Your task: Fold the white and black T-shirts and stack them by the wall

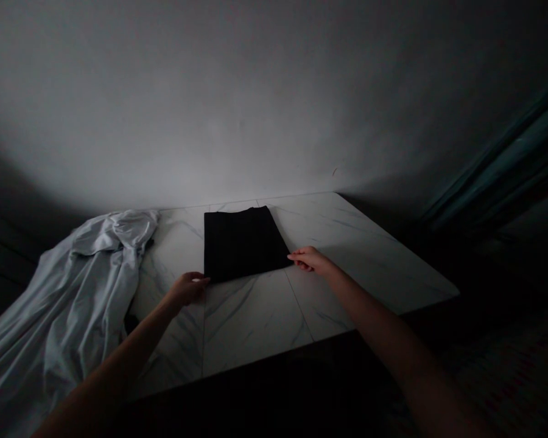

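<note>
A black folded cloth [244, 244] lies as a flat, roughly four-sided piece on the white marble-patterned table [251, 319]. My left hand [189, 288] pinches its near left corner between thumb and fingers. At the near right corner, my right hand [307, 259] grips the cloth's edge, fingers curled. The dark fabric hides its fold layers.
A pale grey cloth [91, 292] is heaped over the table's left side and hangs toward the front, with something dark beneath its right edge. A plain wall [237, 109] rises behind the table. Teal fabric [506, 164] hangs at the far right.
</note>
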Demonstrator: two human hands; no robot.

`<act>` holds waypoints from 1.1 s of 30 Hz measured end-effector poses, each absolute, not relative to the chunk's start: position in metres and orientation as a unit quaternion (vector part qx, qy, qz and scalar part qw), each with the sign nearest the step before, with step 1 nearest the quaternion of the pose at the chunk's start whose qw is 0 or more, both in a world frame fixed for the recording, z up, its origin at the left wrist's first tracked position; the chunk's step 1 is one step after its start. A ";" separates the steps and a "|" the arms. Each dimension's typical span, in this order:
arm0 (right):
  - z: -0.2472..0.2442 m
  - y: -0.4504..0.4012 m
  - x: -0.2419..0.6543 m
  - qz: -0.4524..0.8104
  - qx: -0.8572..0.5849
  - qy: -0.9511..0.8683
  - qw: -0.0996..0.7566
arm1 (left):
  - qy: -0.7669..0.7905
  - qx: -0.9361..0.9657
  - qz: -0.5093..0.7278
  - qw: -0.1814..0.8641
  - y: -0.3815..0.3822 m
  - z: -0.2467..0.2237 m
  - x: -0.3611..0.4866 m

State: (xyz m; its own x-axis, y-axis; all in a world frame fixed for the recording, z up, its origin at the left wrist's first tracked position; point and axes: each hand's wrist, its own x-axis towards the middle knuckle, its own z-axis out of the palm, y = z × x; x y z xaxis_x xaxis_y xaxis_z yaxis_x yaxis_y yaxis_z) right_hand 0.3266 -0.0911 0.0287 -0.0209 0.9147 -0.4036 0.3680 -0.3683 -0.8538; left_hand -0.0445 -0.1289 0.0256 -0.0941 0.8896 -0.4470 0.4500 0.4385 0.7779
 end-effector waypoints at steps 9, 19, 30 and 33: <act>0.030 -0.091 0.330 0.481 -0.666 -0.546 0.161 | 0.721 0.506 0.206 0.426 -0.126 0.018 -0.044; 0.024 -0.124 0.342 0.427 -0.663 -0.606 0.108 | 0.682 0.672 0.112 0.267 -0.157 0.026 -0.046; 0.032 -0.107 0.367 0.455 -0.632 -0.619 0.101 | 0.609 0.758 0.128 0.194 -0.124 0.051 -0.059; 0.032 -0.048 0.348 0.418 -0.671 -0.581 0.192 | 0.618 0.750 0.192 0.137 -0.056 0.057 -0.057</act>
